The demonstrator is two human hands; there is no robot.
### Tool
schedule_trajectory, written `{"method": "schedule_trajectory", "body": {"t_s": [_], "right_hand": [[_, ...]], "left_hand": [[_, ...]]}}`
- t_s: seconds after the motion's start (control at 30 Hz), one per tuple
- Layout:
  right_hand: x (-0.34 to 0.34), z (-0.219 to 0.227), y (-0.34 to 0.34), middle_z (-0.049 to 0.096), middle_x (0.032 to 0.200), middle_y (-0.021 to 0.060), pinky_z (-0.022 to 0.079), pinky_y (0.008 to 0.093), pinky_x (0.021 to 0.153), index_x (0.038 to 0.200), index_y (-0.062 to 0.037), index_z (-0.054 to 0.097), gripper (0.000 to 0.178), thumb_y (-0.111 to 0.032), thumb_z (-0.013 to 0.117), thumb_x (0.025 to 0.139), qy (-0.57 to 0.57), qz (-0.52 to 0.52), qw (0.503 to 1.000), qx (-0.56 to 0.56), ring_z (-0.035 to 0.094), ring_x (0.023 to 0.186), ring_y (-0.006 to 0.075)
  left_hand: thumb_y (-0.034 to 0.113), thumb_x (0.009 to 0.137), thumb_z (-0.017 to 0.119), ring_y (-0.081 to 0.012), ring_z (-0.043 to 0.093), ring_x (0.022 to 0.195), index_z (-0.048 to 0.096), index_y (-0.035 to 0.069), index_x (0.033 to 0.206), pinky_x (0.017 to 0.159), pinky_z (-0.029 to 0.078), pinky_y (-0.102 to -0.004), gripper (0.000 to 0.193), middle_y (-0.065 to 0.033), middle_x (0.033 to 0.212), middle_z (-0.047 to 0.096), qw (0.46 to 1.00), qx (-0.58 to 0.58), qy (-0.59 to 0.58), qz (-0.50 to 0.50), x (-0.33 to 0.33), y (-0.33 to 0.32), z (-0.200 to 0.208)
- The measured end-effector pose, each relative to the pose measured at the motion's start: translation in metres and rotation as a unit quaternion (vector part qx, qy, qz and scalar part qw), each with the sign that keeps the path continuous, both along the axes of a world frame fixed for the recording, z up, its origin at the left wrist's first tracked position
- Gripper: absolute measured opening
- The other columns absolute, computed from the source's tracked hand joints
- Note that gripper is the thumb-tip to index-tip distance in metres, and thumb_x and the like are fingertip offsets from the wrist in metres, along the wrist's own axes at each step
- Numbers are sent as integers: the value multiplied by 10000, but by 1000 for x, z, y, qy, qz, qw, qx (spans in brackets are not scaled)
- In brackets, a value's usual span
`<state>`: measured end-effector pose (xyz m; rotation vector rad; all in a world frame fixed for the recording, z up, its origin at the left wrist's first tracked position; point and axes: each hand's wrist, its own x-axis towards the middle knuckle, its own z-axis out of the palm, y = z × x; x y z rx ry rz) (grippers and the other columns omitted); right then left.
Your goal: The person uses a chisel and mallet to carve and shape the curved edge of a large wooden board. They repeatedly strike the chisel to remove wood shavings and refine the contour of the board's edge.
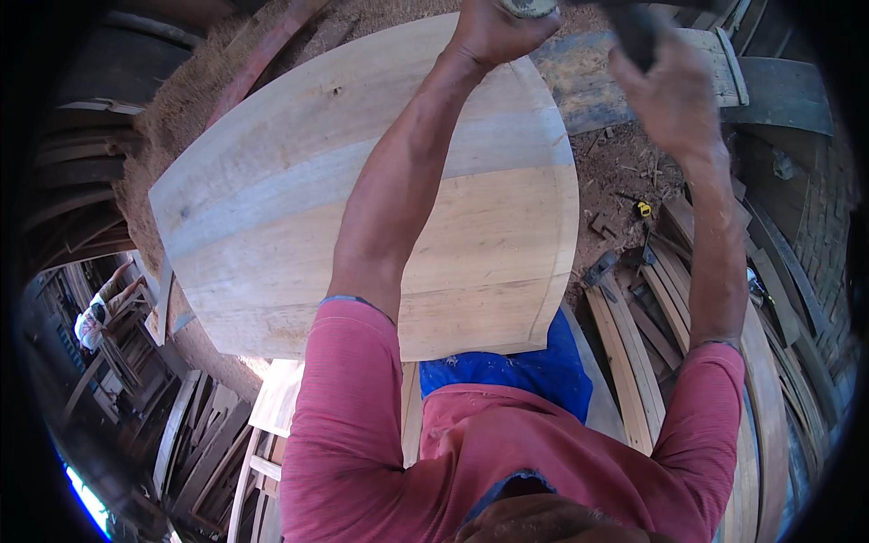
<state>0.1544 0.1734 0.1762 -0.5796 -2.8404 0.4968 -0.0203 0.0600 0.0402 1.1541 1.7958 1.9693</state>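
A wide panel of joined pale boards (362,244), with a rounded outline, lies before me. My left arm reaches across it, and my left hand (496,38) is closed near the panel's far right edge. It grips a thing with a pale round end (529,7); the picture's top edge cuts the rest off. My right hand (674,101), smeared by motion, is raised to the right of the panel. Its fingers are wrapped round a dark hammer-like tool (631,34), whose head is blurred and partly out of view.
A worn plank (588,81) extends beyond the panel on the right. A yellow tape measure (644,209), a hand plane (598,269) and shavings lie on the ground. Curved timber strips (625,362) are stacked at right. Another person (95,317) is far left, near more wood.
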Motion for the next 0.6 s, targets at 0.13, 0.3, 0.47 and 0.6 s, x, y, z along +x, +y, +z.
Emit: {"method": "schedule_trajectory", "body": {"t_s": [0.13, 0.3, 0.47, 0.6], "right_hand": [[1, 43, -38, 677, 973, 217, 497, 430, 851, 1157, 20, 633, 363, -153, 740, 857, 44, -18, 998, -49, 637, 961, 332], [41, 10, -13, 689, 779, 3, 507, 249, 625, 1012, -31, 698, 164, -130, 781, 910, 112, -66, 965, -228, 624, 672, 66], [58, 25, -21, 680, 772, 38, 494, 250, 611, 986, -14, 692, 96, -50, 751, 920, 264, -60, 927, -261, 625, 666, 86], [66, 39, -5, 678, 798, 91, 518, 312, 655, 1027, 28, 676, 144, 8, 740, 900, 328, -12, 900, -287, 619, 663, 142]], "left_hand": [[53, 762, 782, -128, 694, 943, 677, 51, 1085, 846, 564, -320, 340, -49, 1025, 744, 999, -27, -18, 6, -1, -11, -12], [56, 785, 781, -114, 678, 839, 659, 67, 985, 757, 557, -305, 234, -20, 911, 717, 998, -20, -13, 60, 4, 9, -14], [98, 808, 785, -108, 653, 730, 665, 68, 872, 691, 547, -298, 140, -3, 790, 692, 995, -57, 6, 76, -10, 15, -8], [94, 806, 791, -107, 651, 733, 668, 65, 858, 691, 544, -299, 137, -4, 791, 691, 994, -81, 38, 67, -18, 8, -7]]}}
